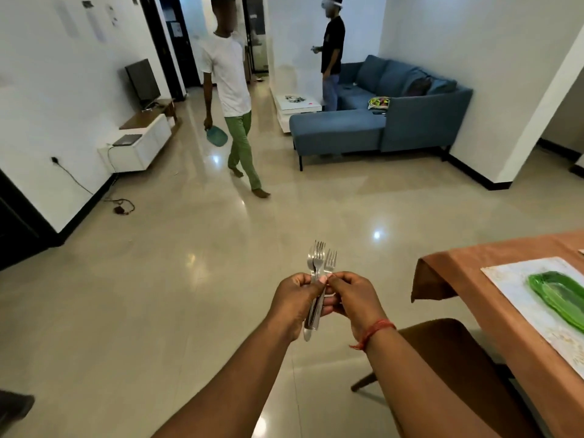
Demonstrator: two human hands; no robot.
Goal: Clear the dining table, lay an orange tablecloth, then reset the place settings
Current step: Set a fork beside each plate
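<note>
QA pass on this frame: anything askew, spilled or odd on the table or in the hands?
Nothing spilled or broken. The orange tablecloth is laid, with a placemat and green plate on it. The only loose end: the forks sit bunched in the left hand, with the right hand pinching one, none on the table yet.

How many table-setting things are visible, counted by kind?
Forks: at least 2, held in both hands, left hand and right hand
Green plate: 1
Placemat: 1
Orange tablecloth: 1
Total: at least 5

A home's living-dining room: blue fabric corner sofa [395, 118], flat black television [142, 81] on a low white cabinet [139, 147], glossy beige tiled floor [189, 248].
</note>
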